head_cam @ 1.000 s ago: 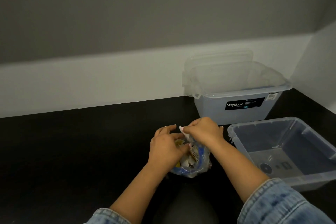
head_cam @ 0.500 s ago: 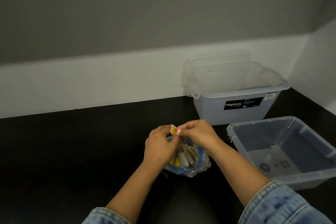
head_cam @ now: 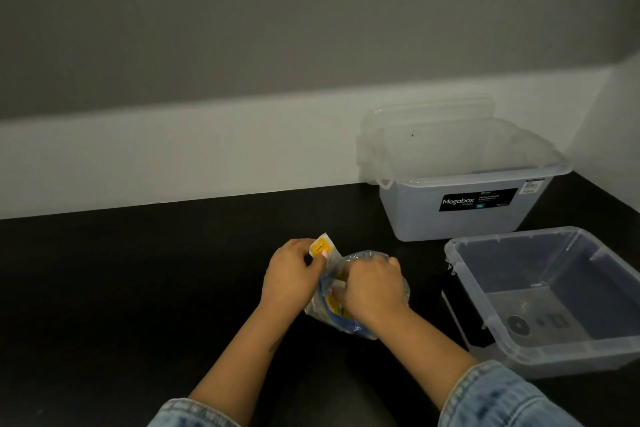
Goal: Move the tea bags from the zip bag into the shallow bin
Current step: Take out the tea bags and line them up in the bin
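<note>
From the head view, my left hand (head_cam: 292,276) sits at the centre of the frame, its grip pinched on a small yellow-and-white tea bag tag (head_cam: 322,247) that pokes up just above my fingers. My right hand (head_cam: 372,286) lies just to the right of it, reaching down into the mouth of the clear plastic zip bag with a blue seal (head_cam: 337,314); its fingertips are buried among the contents, so I cannot tell whether that grip is clenched on anything. The bag rests on the black bench (head_cam: 121,288), crumpled under both hands, with more yellow and white tea bags (head_cam: 333,302) visible through the plastic.

To the right of the frame, well apart from the bag, stands the shallow clear plastic bin (head_cam: 460,274), with no tea bags visible in it. Behind it, in the upper right, a deeper translucent bin with a black label (head_cam: 415,215) stands against the white wall panel (head_cam: 173,156). My blue denim sleeves (head_cam: 498,399) show along the bottom edge.
</note>
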The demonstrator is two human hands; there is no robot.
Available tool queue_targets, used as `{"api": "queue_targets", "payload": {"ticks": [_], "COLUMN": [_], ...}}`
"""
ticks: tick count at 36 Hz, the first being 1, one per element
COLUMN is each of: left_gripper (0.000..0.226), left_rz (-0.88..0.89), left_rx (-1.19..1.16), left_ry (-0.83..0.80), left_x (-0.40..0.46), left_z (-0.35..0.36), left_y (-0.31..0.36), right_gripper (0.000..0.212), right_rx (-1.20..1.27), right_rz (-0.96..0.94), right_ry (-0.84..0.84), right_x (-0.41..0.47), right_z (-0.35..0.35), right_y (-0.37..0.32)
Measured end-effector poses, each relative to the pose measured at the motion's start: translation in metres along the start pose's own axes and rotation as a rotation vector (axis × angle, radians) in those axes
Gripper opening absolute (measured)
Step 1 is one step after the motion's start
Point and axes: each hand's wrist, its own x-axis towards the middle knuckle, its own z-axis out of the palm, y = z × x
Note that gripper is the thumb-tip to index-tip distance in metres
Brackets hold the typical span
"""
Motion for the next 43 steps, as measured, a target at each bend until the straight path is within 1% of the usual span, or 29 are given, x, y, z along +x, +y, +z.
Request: {"api": "queue_targets", "payload": {"ticks": [2,4,5,7,8,9,11,13,15,19,22,25,27,29,33,37,40,43], "left_gripper": [0.031,0.03,0.03,0.03,0.03,0.03,0.027,0.018,0.012,0.016,0.018,0.011,0.01,0.014,0.017,0.03,0.021,0.019], "left_rz": [-0.003,0.003,0.006,0.002,-0.002,-0.006,-0.014,-0.016,-0.026,-0.011,0.001,0.011,0.016,0.033,0.064,0.051,0.041,0.054], "left_rx": [0.01,0.016,0.017,0.017,0.016,0.017,0.019,0.016,0.015,0.002,-0.023,-0.007,0.003,-0.021,-0.128,-0.252,-0.288,-0.299], "left_ry": [-0.002,-0.003,-0.005,-0.009,-0.01,-0.011,-0.018,-0.023,-0.019,-0.011,-0.014,-0.028,-0.061,-0.113,-0.188,-0.236,-0.3,-0.307], "left_x": [0.0,0.0,0.0,0.0,0.0,0.001,0.001,0.001,0.001,0.002,0.003,0.005,0.005,0.005,0.003,0.001,0.0,-0.001], "left_z": [-0.001,-0.002,-0.003,-0.004,-0.004,-0.005,-0.006,-0.007,-0.006,-0.004,-0.003,-0.002,-0.001,0.0,0.001,0.003,0.005,0.009], "left_y": [-0.001,-0.003,-0.003,-0.004,-0.005,-0.005,-0.006,-0.007,-0.006,-0.004,-0.002,0.002,0.004,0.007,0.015,0.018,0.022,0.025], "right_gripper": [0.044,0.044,0.04,0.027,0.022,0.019,0.013,0.009,0.012,0.012,0.014,0.021,0.022,0.021,0.022,0.026,0.028,0.025], "right_rx": [-0.044,-0.04,-0.025,0.043,0.109,0.196,0.367,0.477,0.572,0.737,0.918,1.059,1.099,1.103,1.002,0.957,0.984,1.043], "right_rz": [0.015,0.029,0.027,-0.003,-0.002,0.025,0.078,0.081,0.087,0.117,0.119,0.048,-0.02,-0.066,-0.075,-0.073,-0.068,-0.044], "right_ry": [-0.024,-0.064,-0.072,-0.008,0.029,0.022,-0.062,-0.108,-0.117,-0.131,-0.127,-0.08,-0.062,-0.054,0.006,0.045,0.051,0.046], "right_x": [0.005,0.008,0.007,0.007,0.007,0.006,0.005,0.007,0.008,0.01,0.01,0.007,0.006,0.006,0.007,0.006,0.005,0.003], "right_z": [0.006,0.008,0.008,0.012,0.014,0.012,0.006,-0.001,-0.009,-0.02,-0.029,-0.039,-0.043,-0.045,-0.047,-0.049,-0.051,-0.052], "right_y": [-0.004,-0.005,-0.003,0.0,0.002,0.002,0.005,0.009,0.015,0.027,0.035,0.04,0.042,0.043,0.043,0.045,0.049,0.054]}}
